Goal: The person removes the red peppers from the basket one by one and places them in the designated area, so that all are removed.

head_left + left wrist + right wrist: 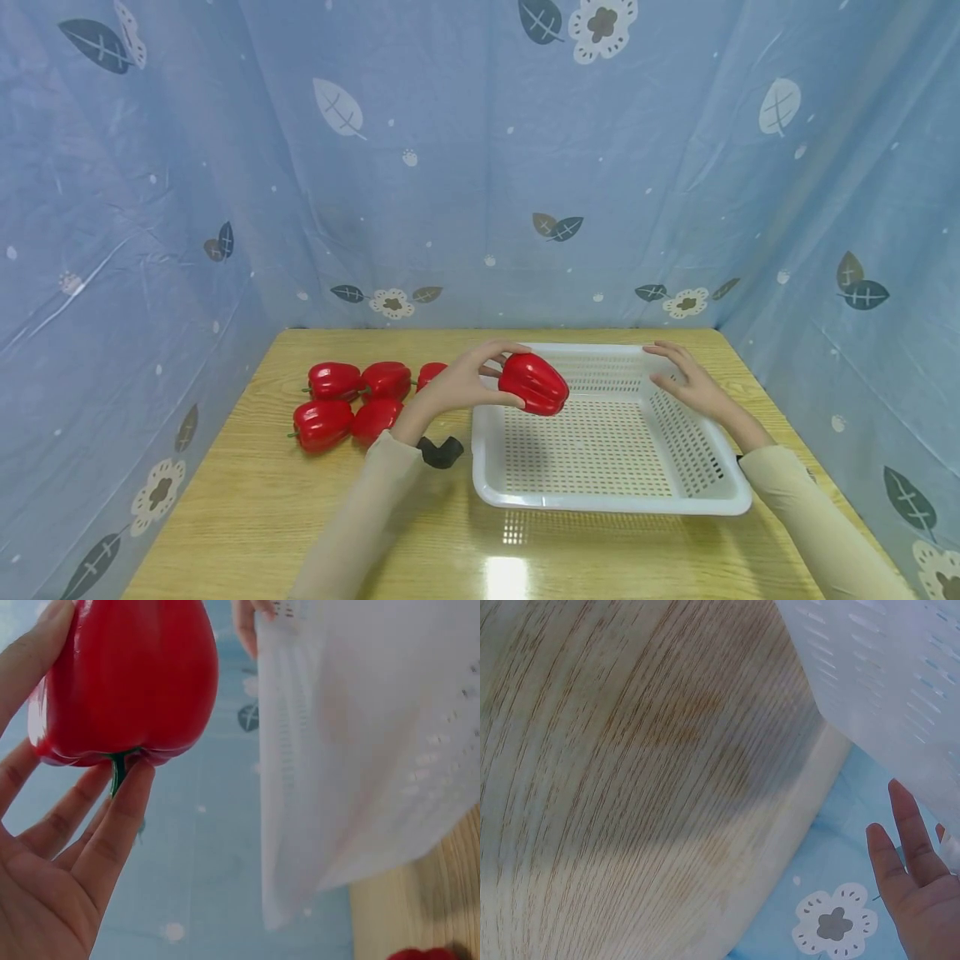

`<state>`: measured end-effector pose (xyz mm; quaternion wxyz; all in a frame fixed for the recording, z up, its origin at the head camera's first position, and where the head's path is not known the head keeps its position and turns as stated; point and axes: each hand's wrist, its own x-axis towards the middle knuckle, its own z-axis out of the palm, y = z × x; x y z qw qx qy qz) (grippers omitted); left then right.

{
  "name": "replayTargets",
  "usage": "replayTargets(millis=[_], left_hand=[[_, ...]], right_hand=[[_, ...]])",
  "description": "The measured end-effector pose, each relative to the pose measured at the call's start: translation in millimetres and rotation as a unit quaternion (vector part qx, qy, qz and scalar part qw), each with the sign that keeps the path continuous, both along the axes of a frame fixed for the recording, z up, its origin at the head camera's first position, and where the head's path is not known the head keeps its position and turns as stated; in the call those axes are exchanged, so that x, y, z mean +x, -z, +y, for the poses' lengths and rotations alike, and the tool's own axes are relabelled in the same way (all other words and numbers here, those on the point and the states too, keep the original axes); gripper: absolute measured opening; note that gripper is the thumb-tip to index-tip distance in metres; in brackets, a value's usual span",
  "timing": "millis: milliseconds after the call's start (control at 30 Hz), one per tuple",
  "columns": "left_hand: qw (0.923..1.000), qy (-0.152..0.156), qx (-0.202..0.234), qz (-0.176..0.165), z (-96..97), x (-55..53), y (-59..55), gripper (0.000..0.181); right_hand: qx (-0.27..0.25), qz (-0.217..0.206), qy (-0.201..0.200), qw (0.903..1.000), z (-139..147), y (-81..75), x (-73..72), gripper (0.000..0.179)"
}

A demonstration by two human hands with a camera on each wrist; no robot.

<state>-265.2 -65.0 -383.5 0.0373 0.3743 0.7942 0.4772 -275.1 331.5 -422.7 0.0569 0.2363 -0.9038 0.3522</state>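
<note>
A glossy red bell pepper (534,384) is in my left hand (461,383), gripped between thumb and fingers above the left side of a white plastic basket (600,502). In the left wrist view the pepper's green stem (118,771) points toward the palm, and the fingers spread beneath it. My right hand (693,387) is at the basket's right side, close to the far corner. Its fingers look extended in the right wrist view, beside the perforated basket wall; whether they touch it I cannot tell. The basket's visible floor holds nothing.
Several red bell peppers, one at the front (322,425), lie grouped on the wooden table (247,517) to the left; my left arm partly hides some. A black strap (441,452) shows by the left wrist. Blue patterned curtain (450,167) surrounds the table's back and sides.
</note>
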Motion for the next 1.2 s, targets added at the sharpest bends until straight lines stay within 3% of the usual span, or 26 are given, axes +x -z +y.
replayTargets(millis=[333,600,867,1033,1200], left_hand=[[0.9988,-0.048,-0.003,-0.002,-30.5,1.5,3.8,0.067],[0.9953,-0.091,0.002,-0.033,-60.0,5.0,8.0,0.070],[0.9859,-0.153,-0.020,-0.064,-84.2,11.0,13.8,0.076],[0.9822,-0.178,-0.041,-0.045,-98.2,12.0,21.0,0.074],[0.9789,-0.188,-0.080,-0.002,-111.1,13.7,28.9,0.073]], right_hand=[[0.003,-0.002,-0.002,1.0000,-3,-4.3,2.5,0.049],[0.007,0.009,0.000,0.9999,13,20.7,-15.8,0.050],[0.006,-0.001,0.000,1.0000,19,27.5,-20.4,0.051],[0.010,0.002,0.003,0.9999,19,27.3,-20.0,0.051],[0.011,0.003,0.004,0.9999,18,25.6,-20.0,0.051]])
